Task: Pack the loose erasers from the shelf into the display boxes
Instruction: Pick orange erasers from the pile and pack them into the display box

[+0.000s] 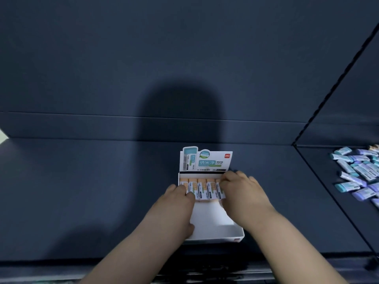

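White display box (211, 222), orange erasers (202, 188) inside at 12 o'clock, left hand (178, 199) pressing them, right hand (241, 190), grip unclear, loose erasers (361, 171) at 3 o'clock

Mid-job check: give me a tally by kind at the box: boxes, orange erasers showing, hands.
display box: 1
orange erasers showing: 5 (the right hand may hide more)
hands on the row: 2, left hand and right hand
Total: 8
loose erasers at right: cut off by the frame, uncounted
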Demonstrator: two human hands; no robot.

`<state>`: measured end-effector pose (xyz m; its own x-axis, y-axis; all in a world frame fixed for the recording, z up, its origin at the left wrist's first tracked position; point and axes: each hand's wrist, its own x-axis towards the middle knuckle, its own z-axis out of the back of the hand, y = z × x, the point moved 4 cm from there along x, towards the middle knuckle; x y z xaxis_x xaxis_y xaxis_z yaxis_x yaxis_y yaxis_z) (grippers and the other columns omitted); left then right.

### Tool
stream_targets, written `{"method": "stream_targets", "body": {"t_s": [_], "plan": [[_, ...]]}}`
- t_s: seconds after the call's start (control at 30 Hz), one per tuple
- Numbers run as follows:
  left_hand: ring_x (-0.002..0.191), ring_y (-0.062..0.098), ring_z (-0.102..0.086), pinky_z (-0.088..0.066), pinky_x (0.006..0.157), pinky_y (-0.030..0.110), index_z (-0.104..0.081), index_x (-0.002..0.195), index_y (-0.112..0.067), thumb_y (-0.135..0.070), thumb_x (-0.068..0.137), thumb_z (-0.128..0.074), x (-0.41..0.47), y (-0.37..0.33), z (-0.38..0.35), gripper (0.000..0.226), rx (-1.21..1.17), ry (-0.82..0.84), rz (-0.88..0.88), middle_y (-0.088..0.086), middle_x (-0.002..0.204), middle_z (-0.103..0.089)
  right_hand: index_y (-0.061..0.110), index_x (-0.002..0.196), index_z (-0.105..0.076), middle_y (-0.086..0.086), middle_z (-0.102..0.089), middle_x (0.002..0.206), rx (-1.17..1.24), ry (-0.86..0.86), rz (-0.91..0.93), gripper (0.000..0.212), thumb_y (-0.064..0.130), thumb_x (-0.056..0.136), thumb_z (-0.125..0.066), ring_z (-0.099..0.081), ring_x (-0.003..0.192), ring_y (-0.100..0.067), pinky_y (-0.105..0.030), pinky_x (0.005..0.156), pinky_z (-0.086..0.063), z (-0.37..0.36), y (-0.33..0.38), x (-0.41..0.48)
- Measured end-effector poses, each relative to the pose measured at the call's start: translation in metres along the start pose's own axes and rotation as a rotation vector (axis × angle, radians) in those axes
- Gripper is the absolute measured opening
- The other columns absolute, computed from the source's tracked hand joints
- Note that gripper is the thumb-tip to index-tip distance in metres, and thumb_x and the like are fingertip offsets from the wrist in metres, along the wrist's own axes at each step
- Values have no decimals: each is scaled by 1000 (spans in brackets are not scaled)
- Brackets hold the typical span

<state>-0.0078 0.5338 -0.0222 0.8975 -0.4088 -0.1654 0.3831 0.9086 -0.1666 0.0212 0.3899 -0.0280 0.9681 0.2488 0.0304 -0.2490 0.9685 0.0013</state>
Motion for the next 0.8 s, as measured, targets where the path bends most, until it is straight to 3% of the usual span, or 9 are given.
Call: {"method": "stream_targets", "body": {"t_s": [0.47,0.53,0.6,0.67,0.8], "plan": [[113,19,-39,-44,86,29,-45,122,-12,-25,84,-63,-1,1,-2,43,-33,31,60,5,122,-41,18,100,-65,4,-50,115,-34,-27,-16,22,13,80,-55,-44,106,-21,-26,75,-22,0,4,-4],[113,19,-39,-44,85,28,-44,122,-12,-25,84,-62,-1,1,-2,44,-31,30,68,5,123,-40,18,86,-68,3,-57,104,-47,-36,-17,17,13,70,-65,-51,94,-22,-26,71,-26,-2,5,-4],[113,19,-38,-41,82,26,-44,122,-12,-24,84,-62,-1,1,-2,44,-38,18,70,5,123,-40,20,61,-66,5,-61,82,-79,-58,-30,19,15,47,-78,-55,71,-20,-26,59,-31,-4,5,-3],[113,19,-39,-38,79,24,-43,123,-12,-23,84,-62,-1,1,-1,45,-43,7,72,5,123,-40,20,51,-61,5,-60,73,-90,-88,-46,24,15,39,-80,-54,62,-19,-25,53,-33,-6,3,-2],[112,19,-39,-42,85,27,-45,122,-13,-22,83,-63,-2,3,0,44,-48,-18,62,4,123,-41,9,75,-67,-2,-60,96,71,-90,-58,5,9,71,-63,-53,88,-26,-29,70,-43,-10,1,-8]]}}
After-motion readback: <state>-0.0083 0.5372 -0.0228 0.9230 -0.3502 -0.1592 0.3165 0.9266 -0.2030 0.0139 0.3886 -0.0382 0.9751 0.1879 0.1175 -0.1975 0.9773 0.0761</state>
